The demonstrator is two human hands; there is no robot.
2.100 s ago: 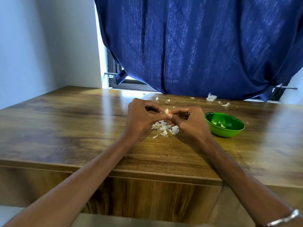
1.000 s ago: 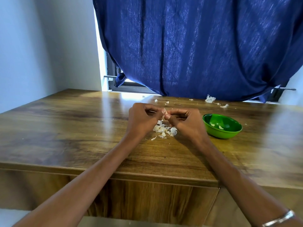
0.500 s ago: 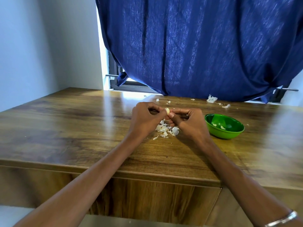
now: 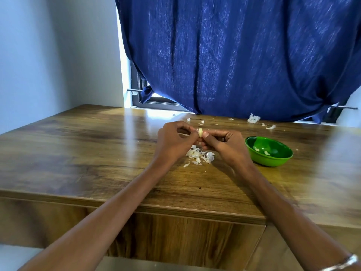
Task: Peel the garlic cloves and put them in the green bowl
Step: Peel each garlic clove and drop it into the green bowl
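A glossy wooden table (image 4: 78,153) with dark grain streaks is filling the lower view, standing against a pale wall (image 4: 48,51) and reflecting daylight from the window (image 4: 154,101) behind it. A heavy blue curtain (image 4: 234,55) of coarse woven cloth is hanging in deep folds over that window, its hem brushing the table's far edge. No writing or label is showing anywhere. Near the table's right side a round, shiny green bowl (image 4: 281,160) is sitting with two pale peeled cloves (image 4: 266,152) lying inside. Left of the bowl, the left hand (image 4: 172,145) and right hand (image 4: 227,146) are meeting above the tabletop, fingers curled, their tips pinching one small cream garlic clove (image 4: 200,132) between them. Under the hands a heap of papery white skins (image 4: 201,155) is lying on the table, and more flakes (image 4: 253,118) are scattered at the far edge below the curtain. A metal bangle (image 4: 343,263) is circling the right wrist.
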